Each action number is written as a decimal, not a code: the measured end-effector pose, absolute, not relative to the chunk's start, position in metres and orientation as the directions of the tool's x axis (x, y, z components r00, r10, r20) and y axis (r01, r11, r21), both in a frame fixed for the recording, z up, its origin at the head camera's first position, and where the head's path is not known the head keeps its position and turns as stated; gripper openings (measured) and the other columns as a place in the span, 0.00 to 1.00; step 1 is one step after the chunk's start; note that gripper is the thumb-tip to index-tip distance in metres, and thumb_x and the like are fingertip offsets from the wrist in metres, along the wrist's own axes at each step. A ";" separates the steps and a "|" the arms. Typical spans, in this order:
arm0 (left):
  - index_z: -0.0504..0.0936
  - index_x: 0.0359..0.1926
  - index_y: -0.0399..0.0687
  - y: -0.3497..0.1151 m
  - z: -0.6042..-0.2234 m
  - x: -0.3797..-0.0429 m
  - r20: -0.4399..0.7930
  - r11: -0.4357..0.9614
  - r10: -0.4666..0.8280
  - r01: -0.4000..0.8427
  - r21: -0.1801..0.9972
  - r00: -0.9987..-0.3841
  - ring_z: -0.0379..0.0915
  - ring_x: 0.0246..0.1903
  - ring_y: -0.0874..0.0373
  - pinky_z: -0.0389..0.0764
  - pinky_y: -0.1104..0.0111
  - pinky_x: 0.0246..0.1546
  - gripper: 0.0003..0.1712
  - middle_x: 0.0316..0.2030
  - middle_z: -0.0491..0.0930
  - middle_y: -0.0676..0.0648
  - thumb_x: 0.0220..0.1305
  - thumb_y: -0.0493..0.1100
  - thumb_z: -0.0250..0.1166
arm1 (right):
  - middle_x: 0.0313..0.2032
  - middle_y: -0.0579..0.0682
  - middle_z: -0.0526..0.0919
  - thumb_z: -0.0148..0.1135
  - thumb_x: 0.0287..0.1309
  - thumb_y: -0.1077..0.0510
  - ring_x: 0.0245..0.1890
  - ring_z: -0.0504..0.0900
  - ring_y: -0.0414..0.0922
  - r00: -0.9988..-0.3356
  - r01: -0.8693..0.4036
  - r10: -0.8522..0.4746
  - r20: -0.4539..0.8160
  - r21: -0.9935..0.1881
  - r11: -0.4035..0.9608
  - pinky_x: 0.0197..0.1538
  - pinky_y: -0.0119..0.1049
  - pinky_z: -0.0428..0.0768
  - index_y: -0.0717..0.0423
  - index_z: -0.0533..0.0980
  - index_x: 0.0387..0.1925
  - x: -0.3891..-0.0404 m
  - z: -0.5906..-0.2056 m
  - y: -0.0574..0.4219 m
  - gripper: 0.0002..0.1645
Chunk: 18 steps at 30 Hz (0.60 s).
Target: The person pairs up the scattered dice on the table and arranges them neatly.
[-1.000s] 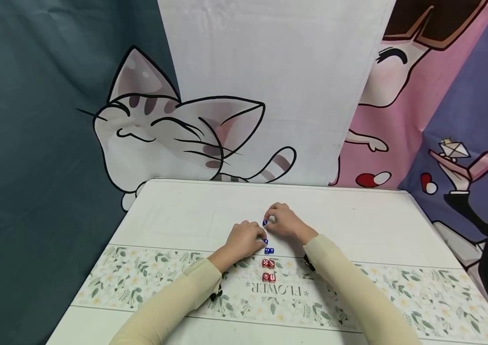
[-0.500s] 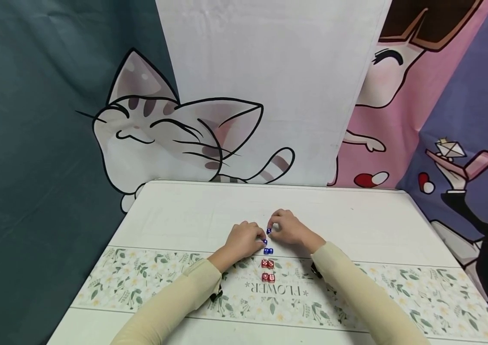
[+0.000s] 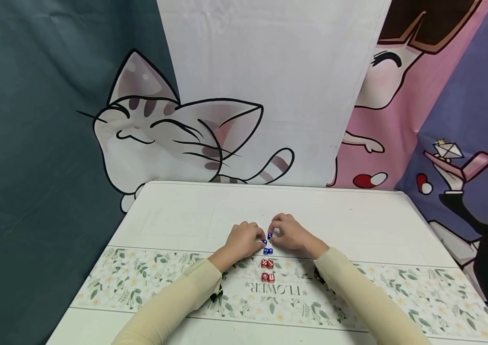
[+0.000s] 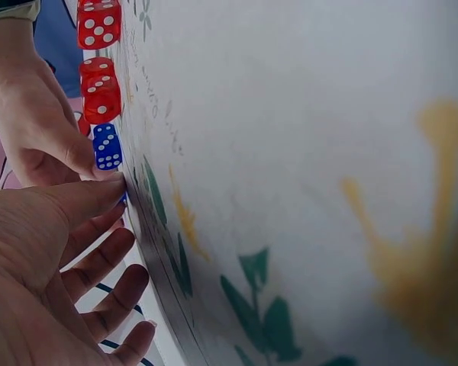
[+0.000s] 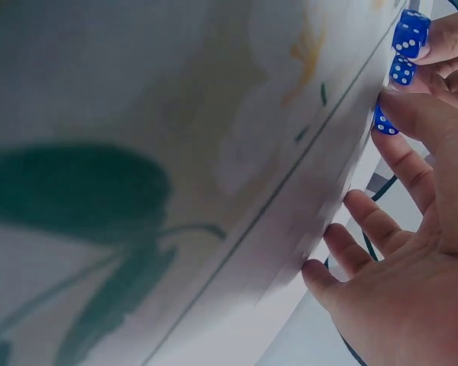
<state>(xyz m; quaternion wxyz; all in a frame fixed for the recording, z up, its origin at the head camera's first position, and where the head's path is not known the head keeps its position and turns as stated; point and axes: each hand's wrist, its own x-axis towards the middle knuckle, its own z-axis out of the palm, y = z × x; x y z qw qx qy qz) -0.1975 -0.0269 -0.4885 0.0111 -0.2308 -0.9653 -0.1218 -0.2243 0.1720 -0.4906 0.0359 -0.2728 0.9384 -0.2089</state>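
Note:
In the head view my left hand [image 3: 243, 238] pinches a blue die [image 3: 264, 242] at the table's middle. Just right of it, my right hand [image 3: 290, 233] pinches another blue die [image 3: 269, 235] between thumb and forefinger, a small gap from the first. The right wrist view shows that die [image 5: 383, 122] partly covered by the thumb; the other fingers are spread. A pair of blue dice [image 3: 267, 251] sits side by side nearer the body. In the left wrist view the left thumb [image 4: 99, 197] mostly hides its die.
Two pairs of red dice [image 3: 267, 263] stand in line below the blue pair, on the flowered band of the white table [image 3: 192, 206]. A printed cloth backdrop [image 3: 295, 72] with a cartoon cat rises behind the table's far edge.
My right hand has moved toward the body and slightly right, bringing its blue die down beside the left hand's die. My left hand has stayed in place.

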 end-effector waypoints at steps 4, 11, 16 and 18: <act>0.88 0.37 0.63 -0.028 -0.488 -0.197 0.087 0.860 0.449 0.457 0.228 -0.889 0.71 0.36 0.59 0.71 0.60 0.39 0.08 0.37 0.80 0.58 0.60 0.56 0.73 | 0.57 0.58 0.76 0.73 0.56 0.54 0.60 0.71 0.62 -0.841 -0.509 -0.538 0.054 -0.415 0.754 0.62 0.59 0.70 0.45 0.81 0.35 -0.221 -0.489 0.173 0.06; 0.87 0.36 0.63 -0.028 -0.487 -0.196 0.090 0.859 0.447 0.455 0.234 -0.890 0.71 0.36 0.59 0.71 0.61 0.39 0.07 0.36 0.80 0.58 0.60 0.56 0.73 | 0.57 0.58 0.76 0.73 0.56 0.53 0.60 0.71 0.61 -0.836 -0.516 -0.547 0.048 -0.412 0.751 0.62 0.59 0.70 0.44 0.81 0.35 -0.216 -0.489 0.174 0.07; 0.87 0.36 0.63 -0.027 -0.487 -0.196 0.091 0.860 0.444 0.452 0.236 -0.892 0.71 0.36 0.59 0.71 0.61 0.39 0.07 0.36 0.80 0.58 0.60 0.56 0.73 | 0.58 0.58 0.76 0.73 0.55 0.54 0.60 0.71 0.61 -0.832 -0.523 -0.552 0.056 -0.413 0.745 0.63 0.58 0.70 0.43 0.81 0.35 -0.213 -0.489 0.174 0.07; 0.87 0.36 0.63 -0.027 -0.488 -0.196 0.092 0.861 0.442 0.451 0.235 -0.892 0.71 0.35 0.59 0.70 0.61 0.39 0.07 0.36 0.80 0.58 0.60 0.56 0.73 | 0.58 0.59 0.76 0.73 0.55 0.54 0.61 0.71 0.62 -0.830 -0.527 -0.554 0.062 -0.413 0.743 0.62 0.59 0.71 0.43 0.81 0.35 -0.212 -0.489 0.174 0.07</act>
